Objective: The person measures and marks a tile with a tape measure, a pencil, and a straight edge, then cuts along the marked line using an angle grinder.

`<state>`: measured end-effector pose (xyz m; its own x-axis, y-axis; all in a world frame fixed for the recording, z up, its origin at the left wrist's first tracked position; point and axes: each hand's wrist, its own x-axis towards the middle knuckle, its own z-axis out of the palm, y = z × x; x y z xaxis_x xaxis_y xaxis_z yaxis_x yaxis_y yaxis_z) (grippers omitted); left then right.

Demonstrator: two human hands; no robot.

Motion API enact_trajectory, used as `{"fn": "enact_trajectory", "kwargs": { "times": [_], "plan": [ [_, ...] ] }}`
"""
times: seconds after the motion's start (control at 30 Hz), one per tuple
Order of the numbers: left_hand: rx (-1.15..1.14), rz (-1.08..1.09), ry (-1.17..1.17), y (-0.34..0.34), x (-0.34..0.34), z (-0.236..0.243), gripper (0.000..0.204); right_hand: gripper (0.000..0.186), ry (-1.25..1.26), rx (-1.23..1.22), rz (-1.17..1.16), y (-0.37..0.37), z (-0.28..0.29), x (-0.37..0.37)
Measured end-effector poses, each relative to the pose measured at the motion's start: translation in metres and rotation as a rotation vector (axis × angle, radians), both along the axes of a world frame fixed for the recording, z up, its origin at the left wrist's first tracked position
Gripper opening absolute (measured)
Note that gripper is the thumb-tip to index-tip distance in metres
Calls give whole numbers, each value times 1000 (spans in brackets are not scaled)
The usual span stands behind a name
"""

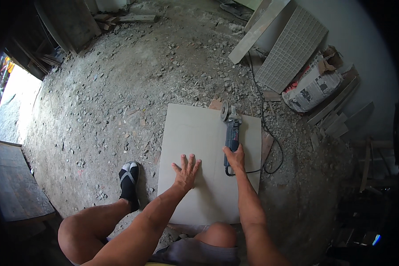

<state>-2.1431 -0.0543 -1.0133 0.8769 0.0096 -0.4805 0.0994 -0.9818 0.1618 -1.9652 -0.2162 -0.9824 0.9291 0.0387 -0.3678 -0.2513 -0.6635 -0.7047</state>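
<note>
A large pale tile lies flat before me, over my knee at its near edge. My left hand is open on its middle, fingers spread and pointing away from me. On the tile's right half, my right hand is wrapped round the rear body of a dark blue angle grinder. The grinder's disc stands upright near the tile's far edge. From the grinder's rear end a black cord runs off to the right and loops back along the ground. Whether the disc spins I cannot tell.
Rubble and grit cover the floor. At the far right a ribbed tile and a plank-like strip lean by the wall, near a white sack and offcuts. A dark board lies at the left.
</note>
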Motion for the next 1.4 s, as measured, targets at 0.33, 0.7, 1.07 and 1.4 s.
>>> {"fn": "enact_trajectory", "kwargs": {
  "times": [0.33,0.7,1.07,1.4],
  "plan": [
    [-27,18,43,2,0,7,115,57,1,10,8,3,1,-1],
    [-33,9,59,2,1,8,117,58,14,-1,-9,2,0,-2],
    [-2,-8,10,2,0,0,129,57,1,32,1,-1,-4,-3],
    [-9,-3,20,2,-1,0,128,57,-9,18,6,-2,-3,-11]
  ]
}}
